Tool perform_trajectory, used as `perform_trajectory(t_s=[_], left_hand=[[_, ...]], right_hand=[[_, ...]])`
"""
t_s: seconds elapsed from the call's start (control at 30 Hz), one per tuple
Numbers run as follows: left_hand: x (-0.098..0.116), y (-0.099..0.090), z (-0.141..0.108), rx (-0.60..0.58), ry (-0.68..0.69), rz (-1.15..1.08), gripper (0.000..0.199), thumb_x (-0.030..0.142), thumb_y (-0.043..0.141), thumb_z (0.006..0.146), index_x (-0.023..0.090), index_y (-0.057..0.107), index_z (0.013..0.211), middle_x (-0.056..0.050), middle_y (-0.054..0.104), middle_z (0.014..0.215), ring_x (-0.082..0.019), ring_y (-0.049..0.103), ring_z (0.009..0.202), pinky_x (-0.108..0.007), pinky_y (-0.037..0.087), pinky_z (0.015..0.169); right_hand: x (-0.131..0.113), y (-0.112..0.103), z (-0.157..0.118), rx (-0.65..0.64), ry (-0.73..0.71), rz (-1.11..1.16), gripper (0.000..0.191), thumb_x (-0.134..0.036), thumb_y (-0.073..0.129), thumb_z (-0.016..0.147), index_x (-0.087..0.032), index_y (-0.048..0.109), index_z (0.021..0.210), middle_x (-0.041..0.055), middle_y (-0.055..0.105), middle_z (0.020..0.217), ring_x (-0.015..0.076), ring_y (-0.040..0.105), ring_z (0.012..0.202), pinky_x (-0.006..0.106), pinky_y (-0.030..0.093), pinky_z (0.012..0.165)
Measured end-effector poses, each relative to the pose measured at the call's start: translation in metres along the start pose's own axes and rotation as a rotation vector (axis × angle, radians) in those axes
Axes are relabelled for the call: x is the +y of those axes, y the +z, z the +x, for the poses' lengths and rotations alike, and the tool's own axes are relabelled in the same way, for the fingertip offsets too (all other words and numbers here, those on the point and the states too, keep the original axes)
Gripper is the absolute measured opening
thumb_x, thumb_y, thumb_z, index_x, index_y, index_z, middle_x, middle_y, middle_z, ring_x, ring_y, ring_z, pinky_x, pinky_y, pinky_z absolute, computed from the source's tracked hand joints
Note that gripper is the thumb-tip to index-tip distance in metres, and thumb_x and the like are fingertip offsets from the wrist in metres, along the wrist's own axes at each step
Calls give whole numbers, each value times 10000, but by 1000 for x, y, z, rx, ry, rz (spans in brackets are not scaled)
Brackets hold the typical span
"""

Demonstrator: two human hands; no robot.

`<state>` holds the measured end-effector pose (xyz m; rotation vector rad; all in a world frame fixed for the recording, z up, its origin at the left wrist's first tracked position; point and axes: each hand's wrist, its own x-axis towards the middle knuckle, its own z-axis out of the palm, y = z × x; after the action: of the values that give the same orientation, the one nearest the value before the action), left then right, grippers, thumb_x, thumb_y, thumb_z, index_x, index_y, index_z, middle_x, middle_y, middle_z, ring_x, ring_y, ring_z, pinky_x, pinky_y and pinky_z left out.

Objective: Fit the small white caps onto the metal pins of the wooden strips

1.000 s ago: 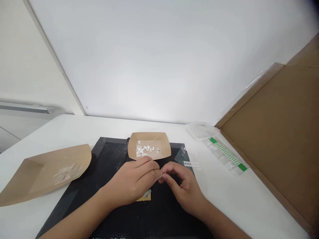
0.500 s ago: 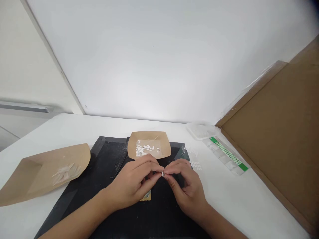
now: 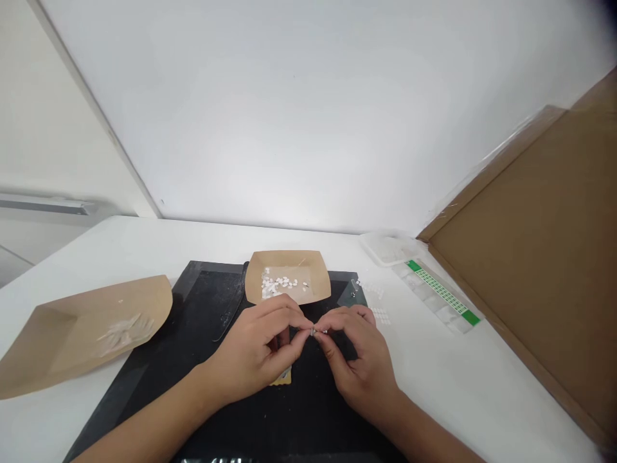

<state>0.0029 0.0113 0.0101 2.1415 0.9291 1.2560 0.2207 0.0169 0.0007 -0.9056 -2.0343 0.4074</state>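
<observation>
My left hand (image 3: 270,337) and my right hand (image 3: 357,347) meet above a black mat (image 3: 216,427), each with thumb and forefinger pinched. Between the fingertips is a tiny whitish piece (image 3: 312,332) with a thin metallic-looking part toward the right hand; its exact kind is too small to make out. Just beyond the hands, a brown paper tray (image 3: 289,258) contains a clear bag with several small white oval pieces (image 3: 284,283). Partly hidden below my left hand lies a small yellow-edged item (image 3: 285,378).
A larger brown paper tray (image 3: 53,354) with thin whitish strips (image 3: 128,331) stands at left. On the right are rows of small white pieces (image 3: 380,315), a clear compartment case with a green label strip (image 3: 443,292), a translucent lid (image 3: 385,247) and a cardboard panel (image 3: 525,257).
The small piece between my fingertips has turned slightly, and more of its metallic part shows near the right fingers. Both hands stay almost in place; the view has shifted slightly.
</observation>
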Motion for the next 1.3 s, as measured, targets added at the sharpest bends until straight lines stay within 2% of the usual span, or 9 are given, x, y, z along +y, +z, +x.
perform_trajectory(t_s=[0.3, 0.4, 0.53, 0.67, 1.0, 1.17, 1.3], left_hand=[[2, 3, 2, 27, -104, -120, 130, 145, 677, 967, 176, 794, 1016, -32, 666, 803, -82, 597, 618, -139, 446, 473], [1, 4, -1, 49, -105, -155, 147, 144, 689, 966, 190, 812, 1032, -45, 696, 847, -81, 614, 615, -145, 459, 473], [2, 4, -3, 9, -135, -180, 139, 174, 704, 974, 203, 828, 1030, -61, 713, 923, -74, 609, 606, -151, 459, 462], [3, 4, -2, -13, -182, -200, 130, 197, 698, 977, 177, 826, 961, -66, 705, 899, -81, 612, 616, -153, 455, 464], [10, 10, -1, 27, -377, -252, 131, 236, 701, 967, 194, 822, 993, -52, 716, 837, -102, 657, 655, -100, 462, 434], [9, 11, -1, 28, -454, -367, 120, 247, 735, 926, 189, 830, 969, -56, 727, 892, -109, 668, 594, -137, 547, 381], [9, 14, -3, 47, -488, -409, 111, 239, 761, 895, 182, 831, 958, -42, 707, 861, -104, 662, 551, -149, 559, 354]], right_hand=[[0, -1, 0, 30, -53, -64, 164, -96, 637, 996, -258, 631, 1016, -11, 770, 900, 199, 725, 830, 413, 377, 873], [-1, -1, 0, 38, -50, -59, 166, -95, 619, 999, -260, 632, 1007, -10, 772, 892, 200, 725, 818, 411, 383, 863], [-3, -2, 1, 52, -48, -50, 174, -83, 627, 984, -256, 639, 999, -16, 766, 879, 195, 721, 805, 403, 383, 852], [-4, -2, 0, 56, -42, -38, 172, -76, 633, 973, -248, 638, 984, -18, 740, 847, 192, 705, 782, 398, 382, 836], [-1, -1, 0, 34, -61, -115, 164, -91, 607, 995, -255, 614, 1003, -3, 751, 866, 201, 710, 804, 414, 378, 842], [0, -1, 1, 6, -81, -140, 189, -60, 559, 994, -247, 585, 997, -4, 739, 862, 192, 699, 806, 412, 364, 846], [-2, 0, 1, 12, -83, -134, 186, -59, 564, 992, -244, 583, 992, -10, 732, 858, 181, 687, 785, 401, 357, 832]])
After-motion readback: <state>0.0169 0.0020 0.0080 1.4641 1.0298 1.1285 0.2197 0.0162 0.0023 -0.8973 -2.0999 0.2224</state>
